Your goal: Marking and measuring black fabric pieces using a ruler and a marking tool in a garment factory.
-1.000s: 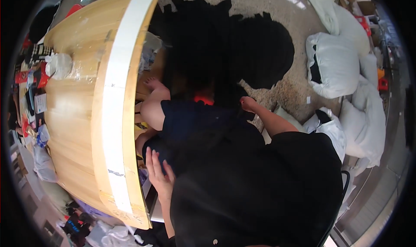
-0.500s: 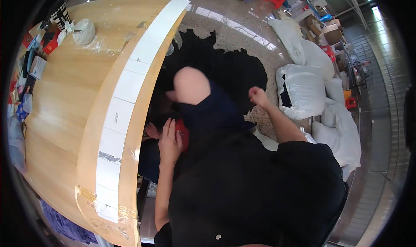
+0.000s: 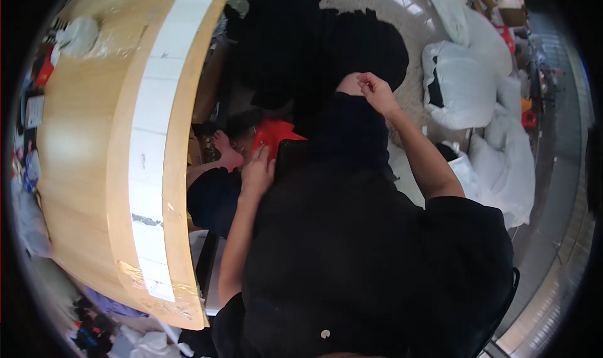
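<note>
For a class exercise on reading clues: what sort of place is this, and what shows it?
Probably a workshop: a broad, pale wooden table with a long white strip near its edge, bulging white plastic sacks, and a ragged black fabric-like heap.

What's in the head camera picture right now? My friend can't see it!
The person's left hand is by a red object, their right hand near a bare knee. At left, a wooden table bears a long white strip; ragged-edged black material lies ahead, bulging white sacks at right.
</note>
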The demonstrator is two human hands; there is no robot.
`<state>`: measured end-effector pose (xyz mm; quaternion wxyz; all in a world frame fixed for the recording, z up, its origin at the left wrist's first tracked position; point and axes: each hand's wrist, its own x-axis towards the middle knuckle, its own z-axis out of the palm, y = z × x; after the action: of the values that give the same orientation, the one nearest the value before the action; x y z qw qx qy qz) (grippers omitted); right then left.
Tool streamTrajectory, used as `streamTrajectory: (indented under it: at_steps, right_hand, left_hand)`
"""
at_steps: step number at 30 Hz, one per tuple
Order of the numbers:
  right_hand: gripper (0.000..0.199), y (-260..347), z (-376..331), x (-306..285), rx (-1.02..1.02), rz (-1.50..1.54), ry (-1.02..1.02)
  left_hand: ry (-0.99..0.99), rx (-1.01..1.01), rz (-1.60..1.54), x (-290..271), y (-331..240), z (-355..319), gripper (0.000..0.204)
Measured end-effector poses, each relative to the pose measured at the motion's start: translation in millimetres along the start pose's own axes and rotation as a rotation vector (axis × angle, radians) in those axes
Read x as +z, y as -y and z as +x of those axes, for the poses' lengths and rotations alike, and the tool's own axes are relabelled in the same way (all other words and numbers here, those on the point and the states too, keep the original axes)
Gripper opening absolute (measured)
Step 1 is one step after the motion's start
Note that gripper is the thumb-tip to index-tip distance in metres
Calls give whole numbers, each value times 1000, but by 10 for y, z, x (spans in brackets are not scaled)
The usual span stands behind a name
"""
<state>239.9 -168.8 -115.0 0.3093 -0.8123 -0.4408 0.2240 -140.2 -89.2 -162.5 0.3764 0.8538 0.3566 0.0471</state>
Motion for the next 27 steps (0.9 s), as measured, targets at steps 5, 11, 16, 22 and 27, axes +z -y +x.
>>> streamTrajectory:
  at_steps: [5,11,16,22,27]
  right_hand:
    - [13,-284,-168,385,9,31,-6]
    - [11,-289,-103,440,-57,-37,-127]
    - [12,-317,-115,326,62,-9,-220]
    - [11,-301,82,337,139,71,-157]
    - [9,-352,387,564,99,-170,-65]
  left_hand:
    - [237,-9,39,316,-60,199,66]
    - [443,-183,132,277,-192,326,77]
    - [323,-190,40,286,-111,299,77]
    - [273,-195,42,334,-88,265,75]
    - [408,-283,24,307,-141,420,74]
